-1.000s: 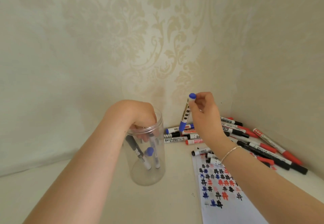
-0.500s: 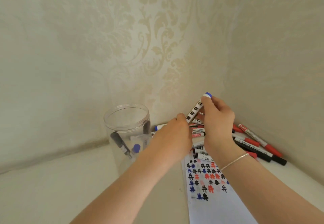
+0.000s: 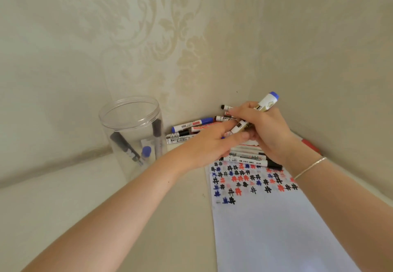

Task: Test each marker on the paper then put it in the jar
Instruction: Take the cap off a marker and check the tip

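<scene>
Right hand grasps blue marker, tilted | left hand fingers pinch its low end, likely uncapping | paper near, jar left

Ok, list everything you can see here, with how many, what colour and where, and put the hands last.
jar: one, clear plastic, open top, standing left of the paper near the wall.
markers in the jar: at least three, two black-capped and one blue-capped, leaning inside.
held marker: one, white barrel with blue end, tilted up to the right above the pile.
loose markers: a pile, count unclear, blue, black and red caps, lying in the corner beyond the paper.
paper: one white sheet, at right, far end covered in black, red and blue test marks.
bracelet: one, thin, silver, on the right wrist.
left hand: pinches the held marker's lower end.
right hand: grips the held marker's barrel.
</scene>
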